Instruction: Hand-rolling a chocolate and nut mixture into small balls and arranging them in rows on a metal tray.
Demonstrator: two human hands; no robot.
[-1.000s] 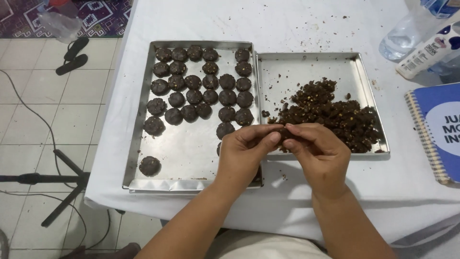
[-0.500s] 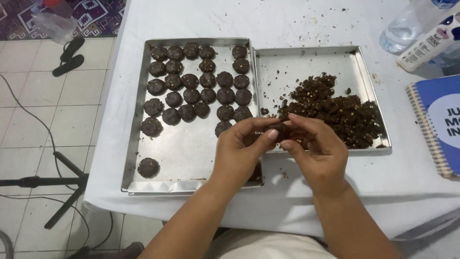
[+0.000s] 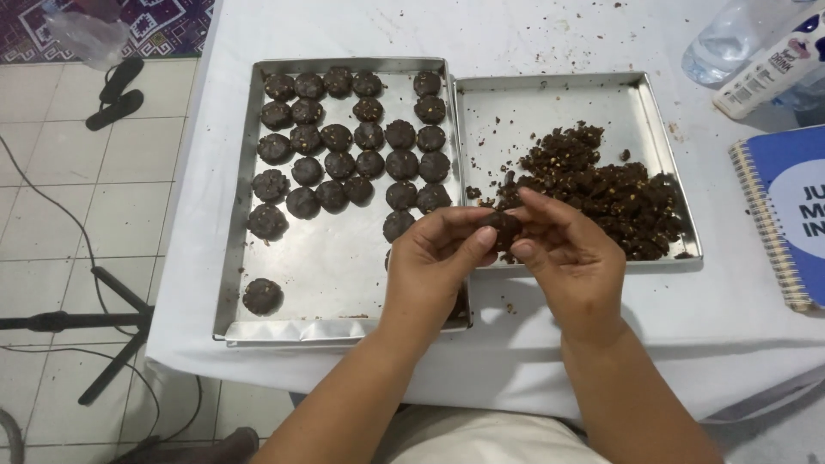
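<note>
A white-clothed table (image 3: 550, 34) fills the frame, with two metal trays side by side at centre: the left tray (image 3: 331, 275) holds shaped dark balls (image 3: 354, 137) in rows, the right tray (image 3: 550, 107) a loose dark crumbly pile (image 3: 601, 185) within reach. At lower centre, the left hand (image 3: 430, 266) and right hand (image 3: 571, 253) meet fingertip to fingertip, both pinched closed around one dark lump (image 3: 503, 228) above the trays' near edge.

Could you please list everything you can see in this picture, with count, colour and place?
left tray: one, silver, on the table, left.
dough balls: about thirty, dark brown, in rows on the left tray; one apart near its front corner.
right tray: one, silver, beside the left tray.
loose dough: one pile, dark brown, in the right tray.
dough piece: one, dark brown, between both hands.
tablecloth: one, white, over the table.
notebook: one, blue, spiral-bound, right edge.
bottle: one, clear, top right.
sandals: black, on the floor, top left.
left hand: pinches the dough piece.
right hand: pinches the dough piece.
</note>
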